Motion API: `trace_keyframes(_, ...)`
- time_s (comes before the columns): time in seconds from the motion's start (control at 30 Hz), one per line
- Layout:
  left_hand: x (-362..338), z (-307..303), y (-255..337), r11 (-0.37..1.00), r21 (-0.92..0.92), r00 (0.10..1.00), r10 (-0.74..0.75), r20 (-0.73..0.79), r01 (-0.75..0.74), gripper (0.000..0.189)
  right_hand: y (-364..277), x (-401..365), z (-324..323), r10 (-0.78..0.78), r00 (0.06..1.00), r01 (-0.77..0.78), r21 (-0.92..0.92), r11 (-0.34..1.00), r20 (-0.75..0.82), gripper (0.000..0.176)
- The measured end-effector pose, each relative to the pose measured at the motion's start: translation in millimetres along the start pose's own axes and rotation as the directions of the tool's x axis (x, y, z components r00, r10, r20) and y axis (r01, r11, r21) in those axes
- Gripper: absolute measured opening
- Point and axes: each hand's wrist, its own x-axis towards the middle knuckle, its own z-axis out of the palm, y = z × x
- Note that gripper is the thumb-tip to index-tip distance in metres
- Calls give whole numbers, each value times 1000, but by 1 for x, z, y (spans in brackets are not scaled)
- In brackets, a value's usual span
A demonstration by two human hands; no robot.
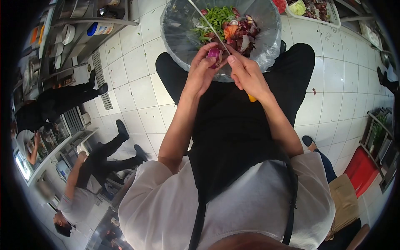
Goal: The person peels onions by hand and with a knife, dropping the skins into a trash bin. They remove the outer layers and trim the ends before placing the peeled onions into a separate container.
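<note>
My left hand (201,71) is closed around a small red onion (215,57), its purple side facing up between thumb and fingers. In my right hand (246,71) is a knife (212,27) with a long thin blade and a yellow handle, whose end shows below the fist. The blade points up and to the left, passing close beside the onion. Both hands are over the near rim of a bin (175,33) lined with clear plastic. Inside it lie onion skins (248,35), green leafy scraps (218,18) and an orange piece (230,31).
A white basket (334,18) holding onions and a pale green vegetable stands at upper right. Metal shelving (75,21) and a floor drain (102,79) are on the left. Two people in dark trousers stand at left counters; another person sits at lower right near a red panel (361,171).
</note>
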Motion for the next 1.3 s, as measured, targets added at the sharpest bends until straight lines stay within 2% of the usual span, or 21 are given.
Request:
trace_keyframes(0.03, 1, 0, 1, 1000, -7, 1000, -5, 13, 5, 47, 0, 0, -2, 35, 999, -35, 25, 999, -7, 52)
trace_keyframes(0.23, 2, 0, 4, 997, -52, 998, -48, 36, 50, 51, -1, 2, -11, 25, 997, -19, 87, 996, -67, 54)
trace_keyframes(0.33, 3, -5, 1, 990, -132, 997, -44, 61, 51, 48, -3, 2, -12, 4, 993, 0, 34, 999, -118, 57)
trace_keyframes(0.43, 4, -5, 0, 993, -113, 999, -33, 7, 33, 44, -9, -1, -10, 58, 965, -92, -124, 988, -254, 61)
trace_keyframes(0.53, 2, -2, -1, 1000, 4, 998, 3, -70, -2, 42, -6, -3, -9, -178, 979, 130, -366, 921, -99, 64)
trace_keyframes(0.6, 1, -2, -3, 991, 123, 997, 51, -51, -45, 45, -13, -10, -6, -167, 986, 157, -463, 872, 19, 63)
trace_keyframes(0.67, 1, -4, -4, 987, 159, 994, 52, -98, -36, 43, -5, -9, 0, -236, 971, 230, -470, 852, 48, 62)
trace_keyframes(0.77, -2, -1, 1, 976, 214, 992, 66, -109, -41, 40, -9, -11, 4, -219, 975, 204, -502, 841, 30, 57)
trace_keyframes(0.87, -4, -6, 0, 976, 212, 996, 60, -59, -46, 39, -13, -9, 3, -166, 986, 151, -461, 874, 9, 55)
trace_keyframes(0.93, -3, -5, 1, 982, 182, 998, 59, -24, -54, 40, -2, -4, 3, -194, 980, 159, -385, 909, -54, 53)
trace_keyframes(1.0, -2, -3, -1, 987, 144, 998, 68, 1, -68, 42, 3, -1, -1, -149, 984, 119, -266, 957, -96, 52)
trace_keyframes(1.1, -3, -1, 0, 989, 131, 997, 75, -4, -74, 48, -1, -3, -9, 69, 993, -67, 32, 997, -94, 52)
trace_keyframes(1.2, -5, 1, 1, 922, 368, 989, 144, -33, -122, 58, -5, -3, -14, 83, 987, -78, 37, 996, -135, 54)
trace_keyframes(1.3, -5, 4, 6, 877, 469, 988, 146, -46, -108, 65, -3, -3, -12, 130, 978, -125, 41, 991, -160, 60)
